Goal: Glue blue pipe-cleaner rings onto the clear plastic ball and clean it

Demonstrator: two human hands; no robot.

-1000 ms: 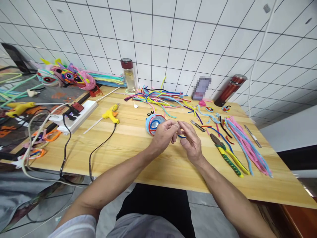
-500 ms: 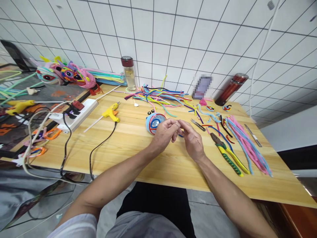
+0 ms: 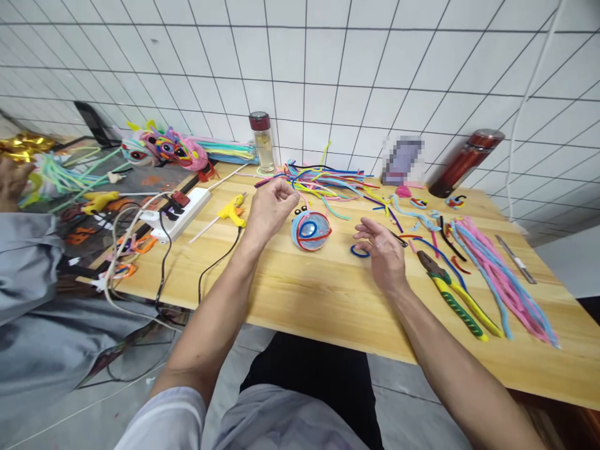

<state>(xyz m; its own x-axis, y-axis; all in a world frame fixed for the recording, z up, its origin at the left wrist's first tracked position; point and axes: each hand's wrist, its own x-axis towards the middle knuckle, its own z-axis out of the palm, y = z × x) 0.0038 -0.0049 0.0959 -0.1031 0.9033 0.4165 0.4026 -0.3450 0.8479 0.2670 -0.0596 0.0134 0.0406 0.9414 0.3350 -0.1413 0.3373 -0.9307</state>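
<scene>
Craft workshop, glue gun [image 3: 232, 213], pipe cleaners [image 3: 507, 278]

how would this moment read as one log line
left hand: fingers curled, contents unclear | right hand: open, near blue ring | ball: on table, between hands

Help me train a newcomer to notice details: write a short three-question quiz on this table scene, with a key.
1. True or false: the pliers lie on the table, to the right of the ball.
2. Multiple choice: what colour is the loop beside the right hand? a) yellow b) blue c) pink
3. Short answer: which of the person's hands is nearer the white power strip?

Key: 1. True. 2. b. 3. The left hand.
</scene>
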